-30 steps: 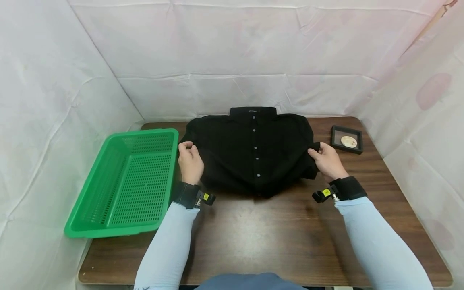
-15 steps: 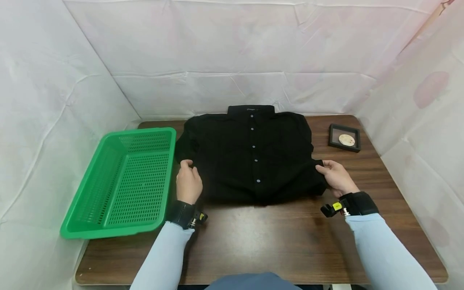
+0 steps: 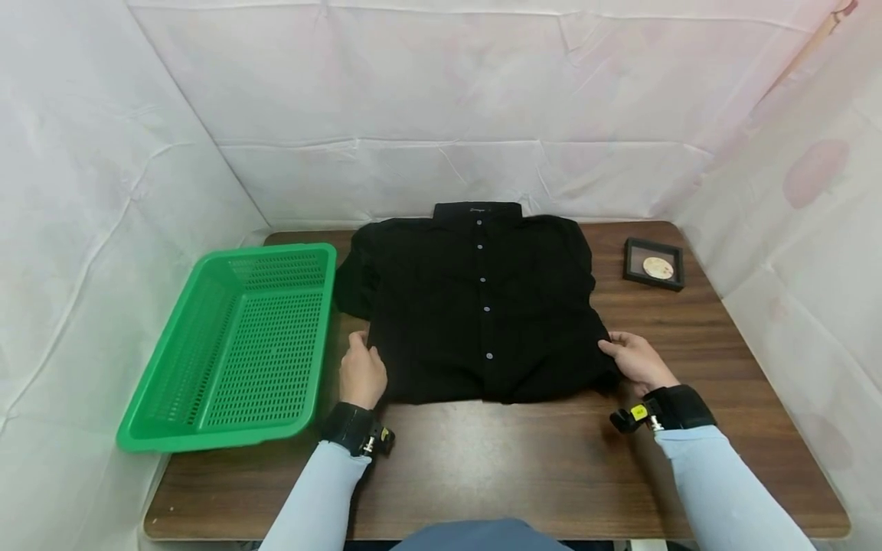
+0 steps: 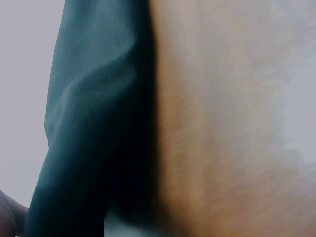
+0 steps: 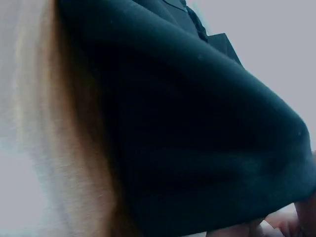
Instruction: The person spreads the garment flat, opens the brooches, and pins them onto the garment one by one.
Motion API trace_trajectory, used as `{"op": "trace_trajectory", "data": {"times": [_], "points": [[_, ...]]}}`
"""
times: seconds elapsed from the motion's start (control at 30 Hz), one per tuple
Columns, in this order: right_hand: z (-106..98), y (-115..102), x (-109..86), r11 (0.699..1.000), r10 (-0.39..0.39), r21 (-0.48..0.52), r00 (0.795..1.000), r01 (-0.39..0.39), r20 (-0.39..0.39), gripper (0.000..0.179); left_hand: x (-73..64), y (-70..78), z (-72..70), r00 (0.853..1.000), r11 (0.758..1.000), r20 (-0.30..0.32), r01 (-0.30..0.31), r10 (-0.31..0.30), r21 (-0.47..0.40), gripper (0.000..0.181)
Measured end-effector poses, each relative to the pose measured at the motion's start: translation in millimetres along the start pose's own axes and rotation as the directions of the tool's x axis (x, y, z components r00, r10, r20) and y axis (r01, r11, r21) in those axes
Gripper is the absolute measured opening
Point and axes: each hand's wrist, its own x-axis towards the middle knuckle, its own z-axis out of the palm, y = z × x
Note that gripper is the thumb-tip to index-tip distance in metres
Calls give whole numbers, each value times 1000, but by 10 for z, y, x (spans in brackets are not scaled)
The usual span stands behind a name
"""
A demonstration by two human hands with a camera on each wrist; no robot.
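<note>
A black button-up shirt point(image 3: 434, 306) lies front side up on the wooden table, its collar at the far edge and its buttons running down the middle. My left hand point(image 3: 362, 373) pinches the shirt's left side near the lower edge. On the opposite side, my right hand point(image 3: 637, 361) grips the cloth near the lower right corner. The left wrist view has the dark cloth point(image 4: 94, 98) hanging beside the table, with a bit of finger at the lower left. In the right wrist view, a fold of the shirt point(image 5: 207, 138) is raised, with fingertips under its lower right edge.
A green perforated basket point(image 3: 317, 383) stands on the left of the table point(image 3: 496, 474), close to my left hand. A small black frame with a round cream piece point(image 3: 658, 268) sits at the back right. White sheeting point(image 3: 441, 84) walls the table on three sides.
Both hands have moved toward the table's near edge, drawing the shirt's lower part with them. The shirt now lies longer and flatter, and its left sleeve shows apart from the body.
</note>
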Motion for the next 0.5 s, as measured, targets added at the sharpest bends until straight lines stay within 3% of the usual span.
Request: {"op": "trace_trajectory", "data": {"times": [0.13, 0.3, 0.4, 0.5], "points": [[37, 106, -39, 1000, 23, -9, 1000, -22, 18, 64, -98, -75, 57, 999, 1000, 36, 7, -6, -16, 42], [56, 204, -83, 1000, 6, -11, 1000, -6, 23, 65, -217, -148, 42, 996, 997, 77, -29, 35, -76, 57], [40, 228, -120, 997, -13, -75, 1000, 13, 2, 67, -276, -176, -4, 994, 995, 91, -51, 59, -88, 61], [21, 242, -184, 985, -30, -169, 1000, 28, -8, 68, -316, -201, -55, 989, 996, 119, -79, 84, -47, 65]]}}
